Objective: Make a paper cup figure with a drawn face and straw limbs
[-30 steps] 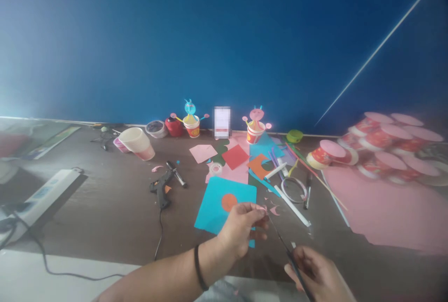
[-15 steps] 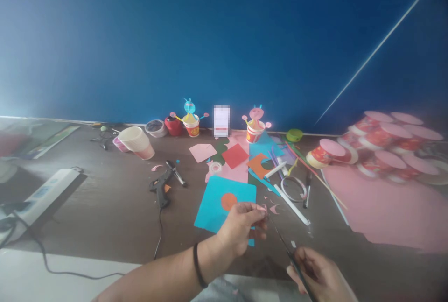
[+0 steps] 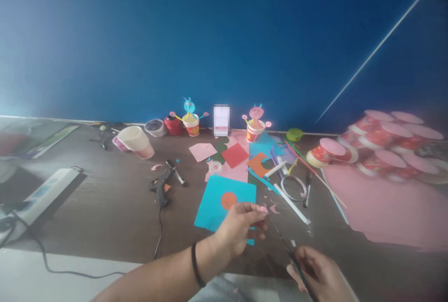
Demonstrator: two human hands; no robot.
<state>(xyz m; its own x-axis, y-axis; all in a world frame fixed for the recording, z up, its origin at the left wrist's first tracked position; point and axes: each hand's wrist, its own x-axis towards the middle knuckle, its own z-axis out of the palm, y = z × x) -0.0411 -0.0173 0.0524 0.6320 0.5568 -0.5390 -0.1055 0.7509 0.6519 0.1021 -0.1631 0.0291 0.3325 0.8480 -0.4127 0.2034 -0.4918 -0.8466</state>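
My left hand (image 3: pixel 243 227) pinches a small piece of pink paper (image 3: pixel 263 210) between thumb and fingertips. From the lower right, my right hand (image 3: pixel 315 271) is closed around a pair of scissors (image 3: pixel 293 256), whose narrow blades point up and left to the pink piece. Whether the blades touch the paper is too small to tell. Behind my left hand lies a blue paper sheet (image 3: pixel 210 208) with an orange paper circle (image 3: pixel 228 200) on it. Thin pink offcuts (image 3: pixel 275 209) are scattered just past my fingertips.
A glue gun (image 3: pixel 161 190) with its cord lies left of the blue sheet. Stacked paper cups (image 3: pixel 135 141) tilt behind it. Two cup figures (image 3: pixel 191 127) stand by the wall. Red cups with pink discs (image 3: pixel 329 150) and pink sheets (image 3: pixel 381 208) fill the right. A power strip (image 3: pixel 52 194) sits left.
The pink paper has turned slightly in my left fingertips and shows more of its face. The scissors and both hands stay almost in place.
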